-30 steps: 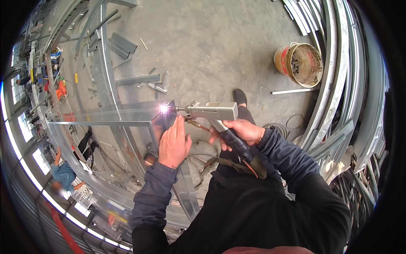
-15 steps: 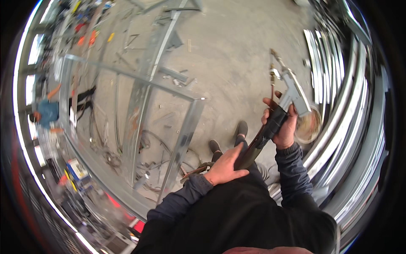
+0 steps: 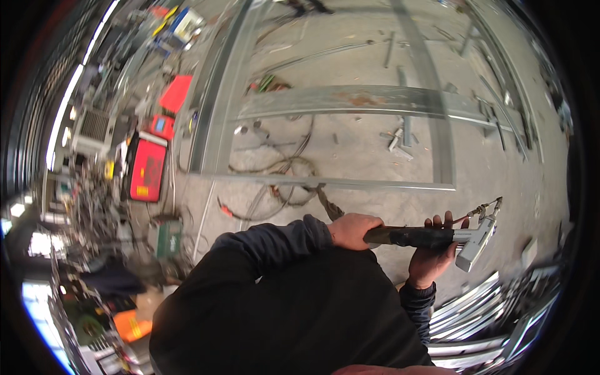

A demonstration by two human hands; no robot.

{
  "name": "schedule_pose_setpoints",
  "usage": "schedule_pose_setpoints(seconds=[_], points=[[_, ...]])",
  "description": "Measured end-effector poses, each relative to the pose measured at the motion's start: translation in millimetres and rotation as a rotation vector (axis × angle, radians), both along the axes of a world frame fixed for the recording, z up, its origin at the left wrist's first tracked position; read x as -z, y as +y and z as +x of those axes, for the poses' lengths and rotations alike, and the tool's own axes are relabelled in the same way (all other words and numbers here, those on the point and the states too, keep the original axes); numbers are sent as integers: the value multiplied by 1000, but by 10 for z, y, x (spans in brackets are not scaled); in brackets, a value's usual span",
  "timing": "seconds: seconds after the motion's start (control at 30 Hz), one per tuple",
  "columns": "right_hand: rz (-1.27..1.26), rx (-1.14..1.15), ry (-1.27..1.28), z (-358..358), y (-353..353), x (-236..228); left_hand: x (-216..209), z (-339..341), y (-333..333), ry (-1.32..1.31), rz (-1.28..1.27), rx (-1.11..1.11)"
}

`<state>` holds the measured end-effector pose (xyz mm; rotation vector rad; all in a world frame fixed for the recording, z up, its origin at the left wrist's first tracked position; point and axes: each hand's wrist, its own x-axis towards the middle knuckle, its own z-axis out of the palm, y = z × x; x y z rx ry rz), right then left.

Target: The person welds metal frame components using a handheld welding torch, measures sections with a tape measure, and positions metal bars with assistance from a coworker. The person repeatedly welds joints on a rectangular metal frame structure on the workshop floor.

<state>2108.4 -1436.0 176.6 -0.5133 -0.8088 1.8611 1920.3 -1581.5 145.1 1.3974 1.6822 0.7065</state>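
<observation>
Swung away from the frame since a moment ago, the welding torch [image 3: 431, 236] now lies level across the person's front, carried in both hands instead of pointed at the joint. Right hand [image 3: 431, 256] wraps the dark grip from below, fingers curled up over it, just behind the silver head [image 3: 476, 240] with its thin nozzle [image 3: 490, 206] angled up and clear of everything. Left hand [image 3: 351, 230] clamps the rear of the handle where the hose comes in, a two-point hold that looks meant to steady the weight and keep the tip off the body. Beyond lies the steel frame [image 3: 350, 100] flat on the concrete floor [image 3: 500, 169], cables [image 3: 275, 169] looping across the path, a red welding machine [image 3: 147, 170] to the left, and stacked metal profiles [image 3: 487, 312] crowding the right.
</observation>
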Motion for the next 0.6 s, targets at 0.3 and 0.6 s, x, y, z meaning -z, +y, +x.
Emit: schedule_pose_setpoints(seconds=[0.3, 0.6], points=[[474, -428, 74, -1339, -1383, -1021, -516, -305, -1662, -196, 396, -349], [510, -1046, -174, -2727, -2750, -1226, -486, -932, -3205, -150, 388, -470]])
